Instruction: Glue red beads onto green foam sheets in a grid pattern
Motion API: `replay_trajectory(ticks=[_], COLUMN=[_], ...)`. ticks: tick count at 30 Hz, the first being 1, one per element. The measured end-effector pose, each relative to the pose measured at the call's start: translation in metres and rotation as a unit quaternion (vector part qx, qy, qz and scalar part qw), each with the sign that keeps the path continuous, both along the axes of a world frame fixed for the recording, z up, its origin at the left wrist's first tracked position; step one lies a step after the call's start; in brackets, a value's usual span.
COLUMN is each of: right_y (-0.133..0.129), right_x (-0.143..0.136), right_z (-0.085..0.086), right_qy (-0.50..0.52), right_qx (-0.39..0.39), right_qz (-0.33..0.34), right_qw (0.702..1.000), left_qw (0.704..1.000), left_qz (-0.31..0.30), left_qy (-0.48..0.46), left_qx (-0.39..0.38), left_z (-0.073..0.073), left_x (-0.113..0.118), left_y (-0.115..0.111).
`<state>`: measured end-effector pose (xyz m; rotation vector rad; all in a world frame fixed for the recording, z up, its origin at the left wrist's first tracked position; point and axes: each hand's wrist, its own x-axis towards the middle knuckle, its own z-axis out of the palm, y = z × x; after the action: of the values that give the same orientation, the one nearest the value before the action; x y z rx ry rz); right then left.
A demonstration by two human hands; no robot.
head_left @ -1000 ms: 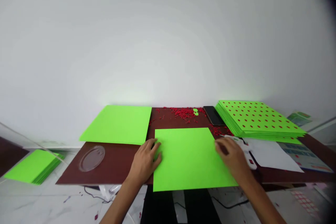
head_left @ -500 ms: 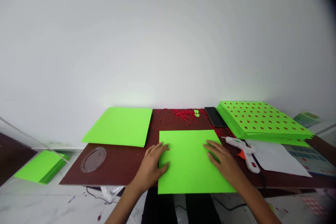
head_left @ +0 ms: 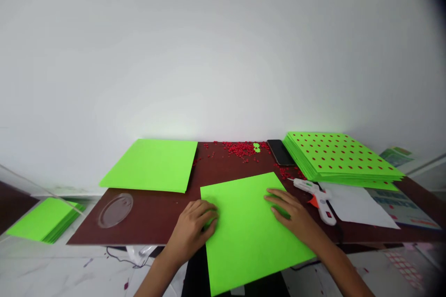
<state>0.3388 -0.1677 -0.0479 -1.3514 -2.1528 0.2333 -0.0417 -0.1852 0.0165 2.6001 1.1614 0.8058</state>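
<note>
A plain bright green square sheet (head_left: 251,236) lies turned at a slant in front of me, its near corner hanging past the table's front edge. My left hand (head_left: 197,225) is at the sheet's left edge, fingers bent and thumb close to them, gripping that edge. On the upper right part of the sheet rests my right hand (head_left: 289,211), palm down, with fingers stretched and apart. Right of that hand lies a white glue gun (head_left: 318,199) with an orange trigger.
Plain green sheets (head_left: 149,164) lie at the back left, near a clear round plastic lid (head_left: 115,210). Red bits (head_left: 240,149) are scattered by the wall beside a phone (head_left: 279,152). At right are red-dotted green sheets (head_left: 341,155) and white paper (head_left: 358,206). More green sheets (head_left: 42,220) sit lower left.
The green sheet has turned counterclockwise and slid toward me, its near left corner now well past the table edge. Both hands have moved with it, and the left fingers have bent closer together.
</note>
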Motion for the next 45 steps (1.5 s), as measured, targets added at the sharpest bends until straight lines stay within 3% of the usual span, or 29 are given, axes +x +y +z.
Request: replay_trajectory(ticks=[4,8,13,20,23,28,33,38,45], right_y=[0.015,0.021,0.021,0.019,0.039,0.109,0.161,0.173,0.176], right_x=[-0.010,-0.022,-0.022,-0.018,-0.021,-0.043,-0.062,-0.063,-0.057], right_z=[0.004,0.007,0.010,0.017,0.025,0.040,0.040,0.031,0.019], right_qy=[-0.007,-0.031,-0.026,-0.011,-0.009,0.020,0.010,0.005,0.032], right_qx=[0.025,0.026,0.030,0.018,0.003,-0.007,-0.009,-0.010,-0.011], right_qz=[-0.040,0.005,-0.002,0.009,0.005,-0.008,0.009,0.029,0.005], right_qw=[0.999,0.999,0.999,1.000,1.000,1.000,1.000,1.000,0.999], left_qw=[0.999,0.999,0.999,0.992,0.983,0.974,0.955,0.947,0.943], left_qz=[0.007,0.023,0.030,-0.054,-0.080,-0.089,-0.218,-0.274,-0.315], left_qy=[-0.034,-0.049,-0.022,0.102,0.156,0.204,0.199,0.167,0.098], left_qx=[-0.005,-0.003,-0.029,-0.049,-0.054,-0.037,0.007,0.033,-0.029], left_z=[0.001,0.003,0.008,0.017,0.022,0.027,0.027,0.015,0.000], left_x=[-0.002,-0.003,-0.003,0.008,0.015,0.037,0.073,0.092,0.090], left_y=[0.000,-0.001,-0.003,0.006,0.014,0.024,0.035,0.060,0.080])
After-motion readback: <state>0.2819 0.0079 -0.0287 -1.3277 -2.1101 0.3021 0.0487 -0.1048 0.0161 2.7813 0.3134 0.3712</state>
